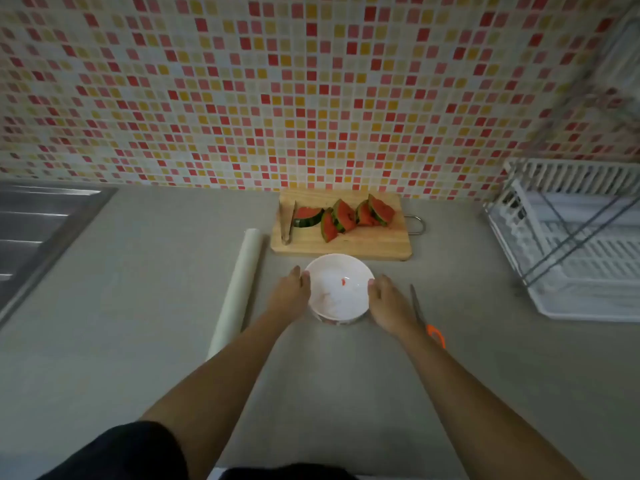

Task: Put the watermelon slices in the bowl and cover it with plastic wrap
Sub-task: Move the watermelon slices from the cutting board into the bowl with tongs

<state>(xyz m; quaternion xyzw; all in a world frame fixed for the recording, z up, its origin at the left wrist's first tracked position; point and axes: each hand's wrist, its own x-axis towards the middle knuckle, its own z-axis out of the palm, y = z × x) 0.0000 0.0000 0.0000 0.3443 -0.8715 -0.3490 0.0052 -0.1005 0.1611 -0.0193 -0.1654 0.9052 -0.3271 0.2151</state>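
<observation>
A white bowl stands on the grey counter with only a small red speck inside. My left hand grips its left rim and my right hand grips its right rim. Just behind it lies a wooden cutting board carrying several watermelon slices with green rind. Metal tongs rest on the board's left edge. A roll of plastic wrap lies on the counter to the left of the bowl, running front to back.
Scissors with orange handles lie right of my right hand. A white dish rack stands at the far right. A steel sink sits at the left. A mosaic tile wall backs the counter.
</observation>
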